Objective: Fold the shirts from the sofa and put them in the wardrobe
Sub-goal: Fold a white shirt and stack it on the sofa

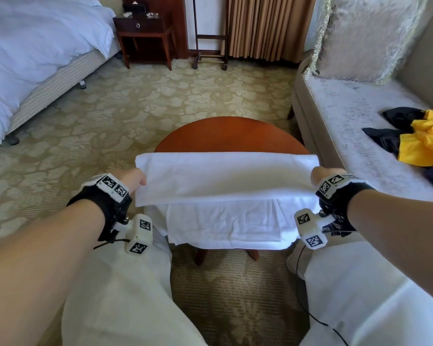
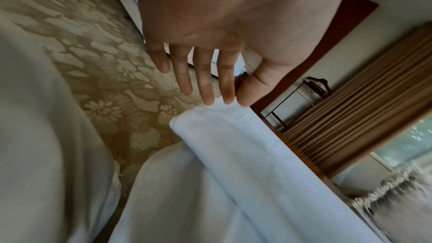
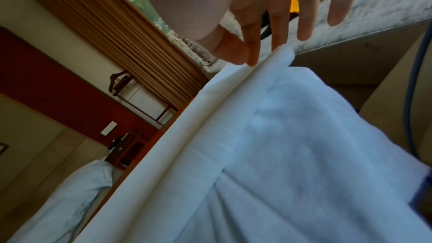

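While the soft white cotton shirt (image 1: 225, 181) lies across the round, polished red-brown wooden table (image 1: 230, 136), the head view shows its upper fold raised as a smooth flat band between the two hands, with a more creased layer hanging over the table's near edge. The left hand (image 1: 133, 179) holds the band's left end and the right hand (image 1: 323, 174) its right end; both wrists wear black straps with white marker-printed blocks. On the pale, napped sofa (image 1: 355, 126) to the right lies a crumpled heap of glossy yellow and dark navy shirts (image 1: 420, 138), below a fringed plush cushion (image 1: 360, 38). A bed with a rumpled white duvet (image 1: 35, 51) stands at the left on flower-patterned beige carpet (image 1: 135, 101).

From the left wrist, the left hand (image 2: 210, 34) has long, nearly straight fingers (image 2: 207, 84) close together; the tips of two of them and the thumb pinch the rounded corner of the folded white cloth (image 2: 233, 147).

From the right wrist, the right hand (image 3: 245, 3) pinches the thick, doubled edge of the shirt (image 3: 268, 136) between thumb and forefinger, its other fingers (image 3: 306, 23) loosely spread above the cloth. Pleated tan curtains (image 3: 117, 25) hang behind.
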Motion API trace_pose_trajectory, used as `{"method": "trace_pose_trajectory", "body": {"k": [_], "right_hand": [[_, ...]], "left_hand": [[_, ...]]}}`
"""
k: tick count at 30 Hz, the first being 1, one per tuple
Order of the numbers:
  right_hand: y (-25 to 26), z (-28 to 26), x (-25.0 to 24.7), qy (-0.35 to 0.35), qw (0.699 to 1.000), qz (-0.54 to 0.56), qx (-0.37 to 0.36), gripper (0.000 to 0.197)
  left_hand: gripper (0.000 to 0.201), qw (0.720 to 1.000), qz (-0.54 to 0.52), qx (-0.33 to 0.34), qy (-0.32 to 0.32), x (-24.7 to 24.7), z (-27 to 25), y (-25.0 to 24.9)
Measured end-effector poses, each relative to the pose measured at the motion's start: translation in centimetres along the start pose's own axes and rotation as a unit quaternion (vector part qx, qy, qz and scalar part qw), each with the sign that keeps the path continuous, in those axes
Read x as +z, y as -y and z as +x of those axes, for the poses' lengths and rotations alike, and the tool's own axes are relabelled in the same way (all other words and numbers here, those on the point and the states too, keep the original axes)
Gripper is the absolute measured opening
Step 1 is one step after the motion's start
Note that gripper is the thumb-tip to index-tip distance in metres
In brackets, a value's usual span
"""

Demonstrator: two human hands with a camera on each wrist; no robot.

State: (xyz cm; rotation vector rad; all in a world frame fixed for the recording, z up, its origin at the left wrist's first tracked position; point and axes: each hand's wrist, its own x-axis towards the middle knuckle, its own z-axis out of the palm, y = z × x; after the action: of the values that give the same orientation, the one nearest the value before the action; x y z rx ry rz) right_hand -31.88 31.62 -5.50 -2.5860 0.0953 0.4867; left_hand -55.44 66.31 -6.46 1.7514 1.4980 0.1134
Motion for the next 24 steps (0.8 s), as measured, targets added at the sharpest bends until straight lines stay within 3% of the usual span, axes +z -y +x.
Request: {"method": "trace_pose_trajectory", "body": {"k": [1, 4, 7, 10, 12, 15, 17, 21, 24], "right_hand": [[0.4, 0.3, 0.5, -0.021, 0.998, 0.056, 0.015, 0.044], [2.6, 0.2, 1.9, -0.105, 0.992, -0.066, 0.007, 0.061], [4.8, -0.2, 3.8, -0.088, 0.988, -0.080, -0.095, 0.062], [5.3, 0.1, 5.2, -0.048, 0.982, -0.128, -0.129, 0.075], [4.8, 0.7, 5.7, 0.000, 0.974, -0.200, -0.109, 0.084], [3.0, 1.0, 6.4, 0.064, 0.956, -0.275, -0.076, 0.098], [1.6, 0.8, 6.8, 0.099, 0.955, -0.268, -0.074, 0.098], [0.9, 0.3, 7.0, 0.116, 0.957, -0.252, -0.085, 0.094], [1.4, 0.7, 6.6, 0.093, 0.963, -0.241, -0.073, 0.103]], "left_hand": [[0.023, 1.000, -0.010, 0.006, -0.014, 0.3, 0.3, -0.1], [0.036, 0.996, 0.018, 0.090, -0.006, 1.8, -0.3, -1.8], [0.051, 0.982, 0.093, 0.166, 0.006, 3.9, -0.2, -2.9], [0.075, 0.961, 0.178, 0.207, 0.038, 5.8, 0.6, -3.1], [0.092, 0.943, 0.262, 0.196, 0.061, 6.6, 1.4, -3.2], [0.090, 0.932, 0.322, 0.143, 0.088, 7.1, 2.6, -3.0], [0.091, 0.932, 0.326, 0.125, 0.094, 6.9, 3.2, -2.8], [0.099, 0.935, 0.325, 0.119, 0.080, 6.7, 4.8, -2.4], [0.101, 0.950, 0.285, 0.113, 0.063, 6.4, 5.0, -2.6]]}}
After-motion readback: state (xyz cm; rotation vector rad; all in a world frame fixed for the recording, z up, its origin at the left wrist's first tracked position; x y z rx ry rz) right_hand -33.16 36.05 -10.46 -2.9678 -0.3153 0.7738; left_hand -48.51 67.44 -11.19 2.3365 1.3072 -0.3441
